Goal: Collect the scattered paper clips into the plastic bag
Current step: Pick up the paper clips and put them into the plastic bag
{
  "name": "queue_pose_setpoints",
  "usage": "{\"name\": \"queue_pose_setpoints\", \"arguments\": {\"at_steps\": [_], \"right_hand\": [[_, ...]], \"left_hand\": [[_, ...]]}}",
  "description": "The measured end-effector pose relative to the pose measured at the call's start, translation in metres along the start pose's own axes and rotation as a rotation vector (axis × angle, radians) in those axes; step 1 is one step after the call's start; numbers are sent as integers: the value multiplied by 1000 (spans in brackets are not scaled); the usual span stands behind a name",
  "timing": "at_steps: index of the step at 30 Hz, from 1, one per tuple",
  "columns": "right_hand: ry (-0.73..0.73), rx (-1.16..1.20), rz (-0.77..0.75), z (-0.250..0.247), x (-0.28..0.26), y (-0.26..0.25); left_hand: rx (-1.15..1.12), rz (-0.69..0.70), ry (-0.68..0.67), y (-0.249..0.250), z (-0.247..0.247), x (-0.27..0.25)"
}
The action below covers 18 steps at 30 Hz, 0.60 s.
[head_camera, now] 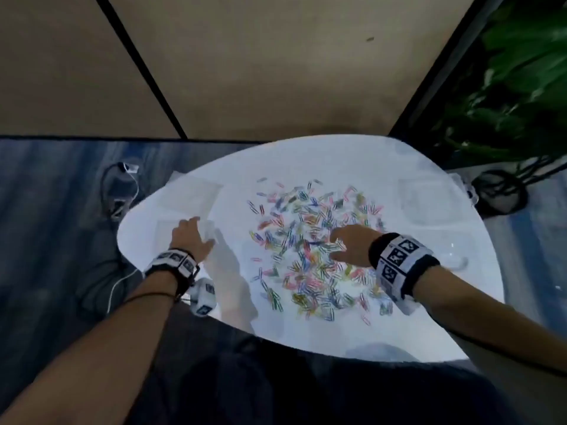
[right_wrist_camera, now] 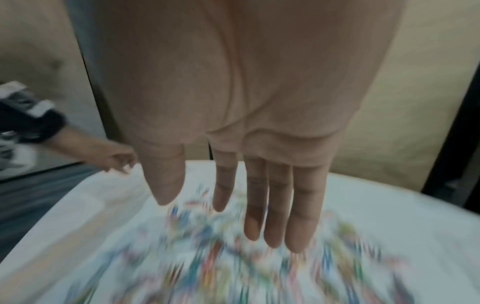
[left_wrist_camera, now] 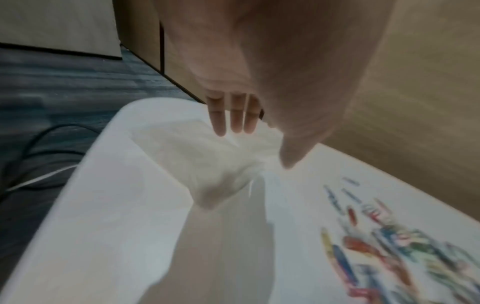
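Right hand [head_camera: 349, 244] hovers palm down over the clips [head_camera: 313, 250], fingers [right_wrist_camera: 278, 205] straight and slightly spread, holding nothing. Whether the tips touch the clips cannot be told; the wrist view is blurred. Left hand [head_camera: 191, 237] is flat on the bag [head_camera: 196, 207], fingers [left_wrist_camera: 235, 115] straight and together, thumb out to the side, pressing rather than pinching. The bag is clear plastic, crumpled under the left hand in the wrist view, lying flat on the table [head_camera: 414, 332] and stretching away from the left hand toward the far left edge. Its long axis runs roughly from the left hand outward; the opening's side cannot be told. The clips lie scattered between and beyond the hands, mostly under and around the right hand, pointing every way, well apart from the bag. A plant [head_camera: 515, 87] stands far right of the right hand.
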State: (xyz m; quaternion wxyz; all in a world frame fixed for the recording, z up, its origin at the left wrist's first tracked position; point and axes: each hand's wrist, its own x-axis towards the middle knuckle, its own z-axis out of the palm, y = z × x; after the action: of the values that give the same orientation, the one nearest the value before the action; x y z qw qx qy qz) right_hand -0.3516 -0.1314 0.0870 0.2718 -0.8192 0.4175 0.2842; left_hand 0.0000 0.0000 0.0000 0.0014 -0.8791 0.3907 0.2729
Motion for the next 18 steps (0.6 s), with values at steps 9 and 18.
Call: {"name": "queue_pose_setpoints", "arguments": {"at_steps": [9, 18], "right_hand": [[193, 44, 64, 162, -18, 61], [274, 255, 497, 218, -34, 100]], "left_hand": [[-56, 77, 133, -40, 89, 4], [-25, 145, 303, -24, 41, -98]]}}
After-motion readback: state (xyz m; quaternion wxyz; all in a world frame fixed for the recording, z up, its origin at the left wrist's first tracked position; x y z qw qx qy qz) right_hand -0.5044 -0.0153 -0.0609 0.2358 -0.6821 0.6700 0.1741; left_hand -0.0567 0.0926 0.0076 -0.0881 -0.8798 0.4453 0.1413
